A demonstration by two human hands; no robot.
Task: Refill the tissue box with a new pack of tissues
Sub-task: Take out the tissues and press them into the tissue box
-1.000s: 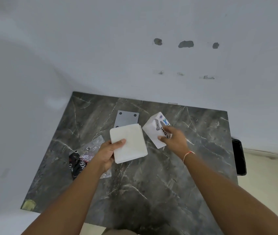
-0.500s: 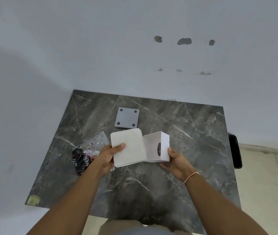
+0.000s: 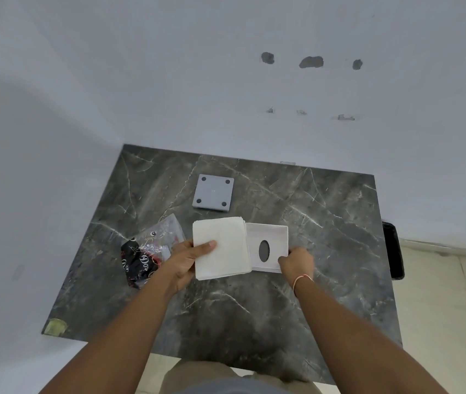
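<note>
**Dark marble table in a plain white corner**

So the table [image 3: 297, 308] is dark grey marble with pale veins, shoved right into a corner of white walls [image 3: 169, 81]. The back wall has three grey holes [image 3: 310, 61] in a row and some small chips below. Pale tiled floor [image 3: 447, 294] on the right, with a black thing [image 3: 393, 251] just beside the table edge.

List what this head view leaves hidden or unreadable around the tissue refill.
- White tissue box: its near left edge is hidden behind the white tissue stack.
- Left hand: its fingers are under the stack, only the thumb shows.
- Crumpled black and clear plastic wrapper: print too small to read.
- Black object beyond the marble table: the table's edge hides part of it.
</note>
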